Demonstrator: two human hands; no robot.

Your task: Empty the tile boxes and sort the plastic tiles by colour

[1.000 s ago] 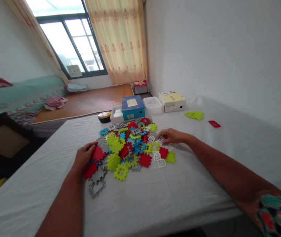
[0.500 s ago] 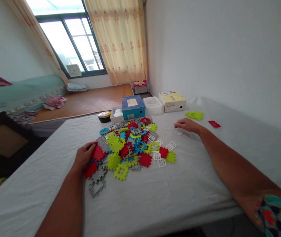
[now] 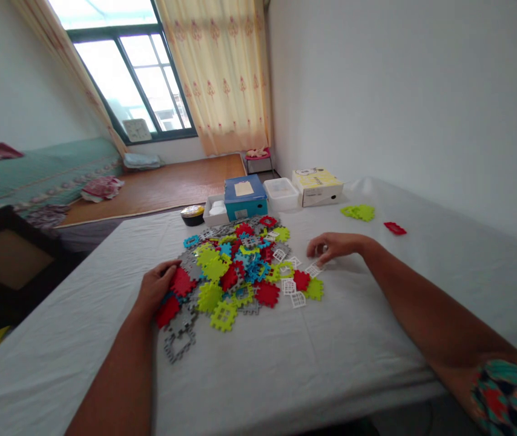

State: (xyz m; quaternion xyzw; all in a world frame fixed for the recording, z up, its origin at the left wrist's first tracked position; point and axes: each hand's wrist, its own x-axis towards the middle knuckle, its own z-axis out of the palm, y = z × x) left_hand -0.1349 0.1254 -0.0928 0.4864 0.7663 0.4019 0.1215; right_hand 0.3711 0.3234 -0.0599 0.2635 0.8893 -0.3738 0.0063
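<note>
A heap of interlocking plastic tiles (image 3: 231,272) in red, lime, blue and grey lies on the white-covered table (image 3: 286,363). My left hand (image 3: 155,289) rests at the heap's left edge, fingers curled around a red tile (image 3: 181,282). My right hand (image 3: 333,247) hovers just right of the heap with its fingers bent in a pinch; a small white lattice piece (image 3: 323,249) shows between them. More white lattice pieces (image 3: 293,292) lie on the cloth below and left of that hand.
At the table's far edge stand a blue box (image 3: 244,197), a clear tub (image 3: 280,192), a yellow-white carton (image 3: 316,186) and a dark bowl (image 3: 192,215). Separate lime tiles (image 3: 358,211) and a red tile (image 3: 395,227) lie at the far right. A wall runs along the right.
My right hand went from the heap out to the right, left a white piece on the cloth, then came back toward the heap. The left hand stayed put.
</note>
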